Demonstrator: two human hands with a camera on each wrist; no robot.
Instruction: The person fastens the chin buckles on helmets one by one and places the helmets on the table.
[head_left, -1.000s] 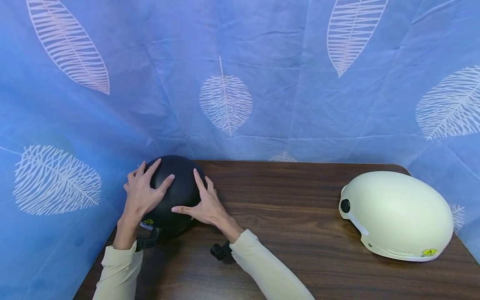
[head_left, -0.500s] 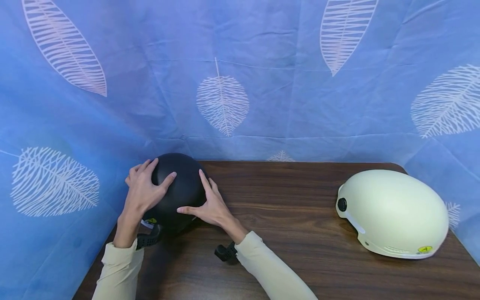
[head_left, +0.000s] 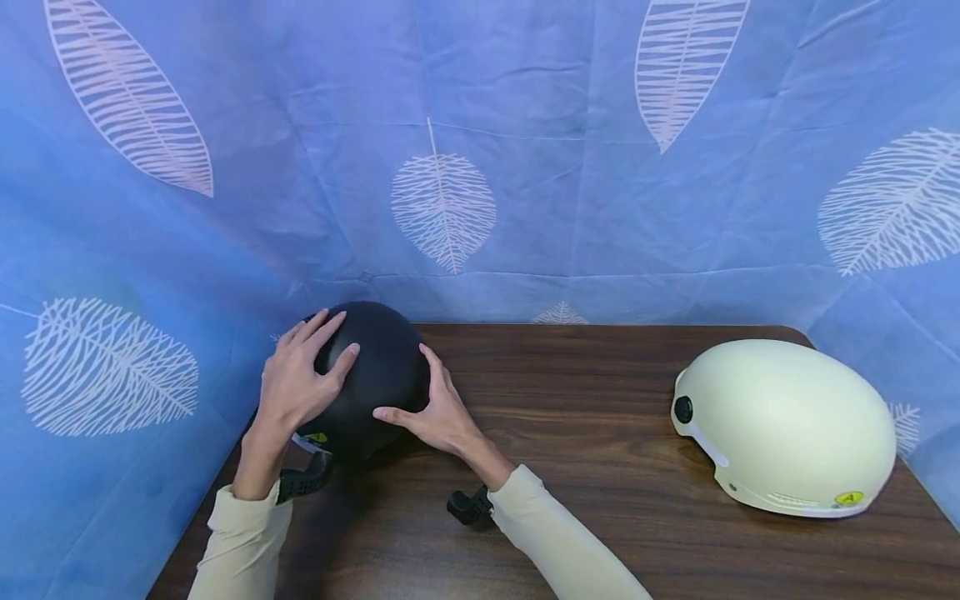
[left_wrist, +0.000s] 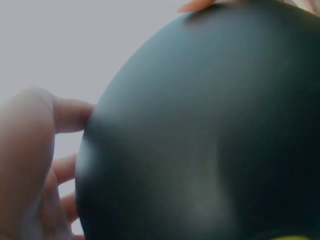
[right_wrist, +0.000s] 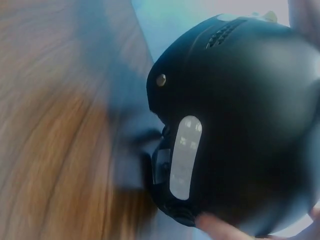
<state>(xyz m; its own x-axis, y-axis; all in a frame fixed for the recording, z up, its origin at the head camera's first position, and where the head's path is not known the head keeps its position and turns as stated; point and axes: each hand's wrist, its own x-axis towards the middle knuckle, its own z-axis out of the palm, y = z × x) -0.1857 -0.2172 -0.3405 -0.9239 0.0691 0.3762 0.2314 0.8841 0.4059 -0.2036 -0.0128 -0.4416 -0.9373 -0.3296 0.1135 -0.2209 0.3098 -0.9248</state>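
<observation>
A matte black helmet is at the table's back left, held between both hands. My left hand grips its left side, fingers spread over the shell and thumb on top. The right hand holds the right side, its thumb and fingers spread round the curve. The right wrist view shows a pale grey strip, a rivet and vent slots on the shell. A yellow sticker sits low on the near left. Whether the helmet's underside touches the table cannot be told.
On the right of the brown wooden table lies a cream-white helmet with a black round knob. A blue curtain with white leaf prints hangs along the back and sides. Each wrist carries a small black camera.
Both hands and the black helmet have moved slightly to the right together. The helmet has turned a little. The cream-white helmet stays in its place on the table.
</observation>
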